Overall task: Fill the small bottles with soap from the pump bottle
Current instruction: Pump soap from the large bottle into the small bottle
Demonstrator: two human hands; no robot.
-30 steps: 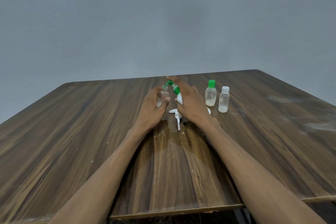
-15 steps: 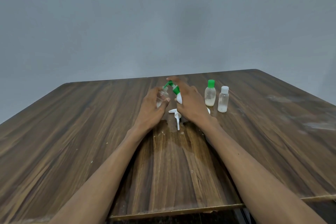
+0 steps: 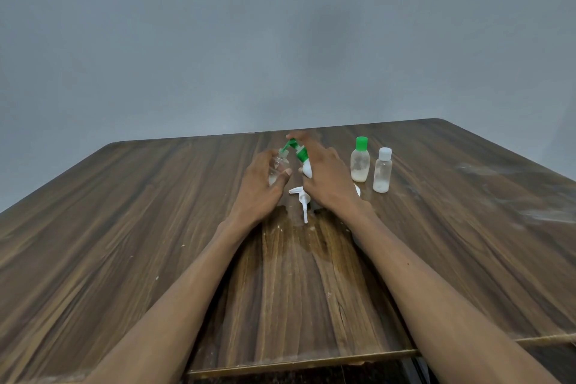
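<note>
Table's mid-far part crowded; I see open wood on both sides.
Loose pump head point(image 3: 301, 196) lies btwn my wrists; green-capped bottle point(image 3: 360, 164) & white-capped bottle point(image 3: 382, 170) stand just right, blocking that side.

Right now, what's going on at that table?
A person is filling a small clear bottle, held in the left hand, from a white bottle with a green nozzle tipped over it by the right hand. A loose white pump head lies on the table. A green-capped bottle and a white-capped bottle stand to the right.
</note>
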